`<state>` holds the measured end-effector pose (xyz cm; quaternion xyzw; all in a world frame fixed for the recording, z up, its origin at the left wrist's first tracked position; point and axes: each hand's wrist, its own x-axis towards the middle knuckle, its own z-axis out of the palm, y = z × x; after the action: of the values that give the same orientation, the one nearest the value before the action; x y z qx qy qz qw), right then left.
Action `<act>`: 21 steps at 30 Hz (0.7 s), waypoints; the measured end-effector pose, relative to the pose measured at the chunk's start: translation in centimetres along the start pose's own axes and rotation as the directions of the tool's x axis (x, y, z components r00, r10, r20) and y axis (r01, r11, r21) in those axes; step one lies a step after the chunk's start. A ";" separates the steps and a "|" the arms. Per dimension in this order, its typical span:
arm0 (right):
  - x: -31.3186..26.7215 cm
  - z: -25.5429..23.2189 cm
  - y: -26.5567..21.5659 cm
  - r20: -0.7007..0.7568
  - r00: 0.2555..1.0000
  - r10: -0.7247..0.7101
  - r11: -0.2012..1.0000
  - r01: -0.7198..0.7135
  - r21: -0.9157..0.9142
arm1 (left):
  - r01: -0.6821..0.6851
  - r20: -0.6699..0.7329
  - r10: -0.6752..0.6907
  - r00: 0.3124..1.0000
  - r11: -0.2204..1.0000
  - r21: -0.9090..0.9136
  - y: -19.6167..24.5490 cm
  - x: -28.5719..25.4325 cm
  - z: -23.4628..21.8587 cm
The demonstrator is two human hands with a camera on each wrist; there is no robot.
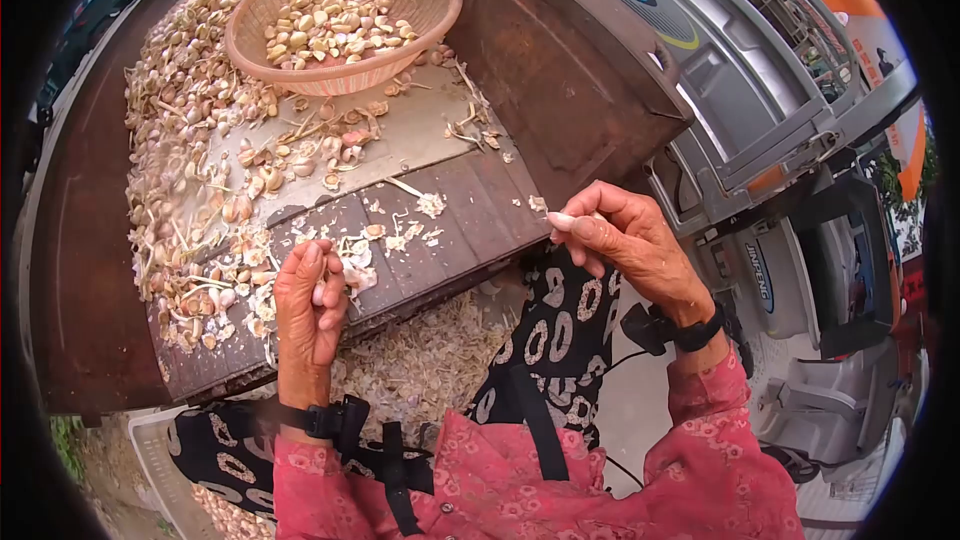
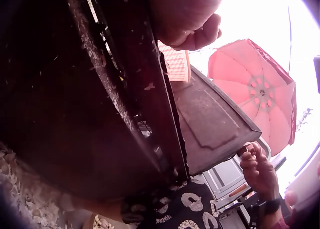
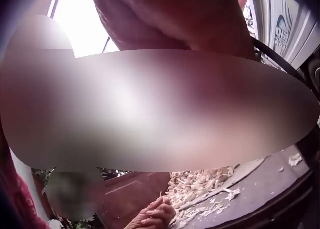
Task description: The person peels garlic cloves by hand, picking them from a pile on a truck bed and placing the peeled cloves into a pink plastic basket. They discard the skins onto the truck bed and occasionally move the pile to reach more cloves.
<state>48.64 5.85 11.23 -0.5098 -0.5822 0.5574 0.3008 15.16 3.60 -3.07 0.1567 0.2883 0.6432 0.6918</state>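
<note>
Over the front right corner of the cart bed, my right hand point(image 1: 635, 245) pinches a pale garlic clove point(image 1: 562, 222) between thumb and fingertips. My left hand point(image 1: 312, 305) is over the front edge of the bed, fingers curled around another whitish clove point(image 1: 318, 293), mostly hidden by them. Loose papery skins point(image 1: 358, 265) lie just beside that hand. In the left wrist view the right hand point(image 2: 257, 171) appears with bent fingers near the panel's corner. A blur covers much of the right wrist view, where the left hand point(image 3: 155, 215) shows low down.
A pinkish plastic basket point(image 1: 340, 80) with peeled cloves stands at the back of the bed. Unpeeled garlic point(image 1: 165, 150) is heaped along the left. A rusty metal side panel point(image 1: 560, 70) bounds the right. Skins point(image 1: 420, 345) pile up below the front edge, between the person's legs.
</note>
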 end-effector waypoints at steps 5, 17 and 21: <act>-5.6 -7.5 5.7 -0.226 0.974 -0.032 0.962 -0.032 -0.270 | 0.031 0.060 -0.027 0.998 0.998 -0.060 0.1 0.5 -0.7; 2.7 3.0 -2.0 0.075 0.947 -0.312 0.887 0.319 -0.333 | 0.041 -0.013 -0.042 0.999 0.995 -0.095 0.4 -0.3 0.1; 13.8 8.7 -2.3 0.290 0.853 -0.433 0.690 0.521 -0.503 | 0.062 -0.014 -0.064 0.998 0.992 -0.108 0.4 -0.4 -0.2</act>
<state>35.96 16.07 8.67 -0.3629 -0.8532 0.2982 0.2268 14.73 3.24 -2.90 0.1042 0.2641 0.6370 0.7167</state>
